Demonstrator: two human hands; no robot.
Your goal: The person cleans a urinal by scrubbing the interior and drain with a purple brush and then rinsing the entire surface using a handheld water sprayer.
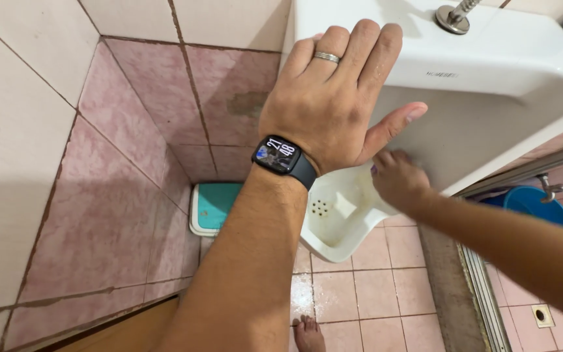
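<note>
A white wall urinal (490, 58) hangs in a tiled corner. My left hand (330, 98) lies flat against its upper left edge with the fingers straight and together; it wears a ring and a dark wristwatch and holds nothing. Inside the bowl, my right hand (395, 179) is curled against the inner wall just above the drain holes (319, 207). A speck of purple shows at its knuckles, but I cannot make out whether it holds anything.
Pink and cream tiled walls close in on the left. A teal and white flat thing (213, 205) lies on the floor under the urinal. A blue bucket (539, 202) sits under a tap (552, 189) at right, past a metal floor track (483, 293). My bare foot (307, 334) stands below.
</note>
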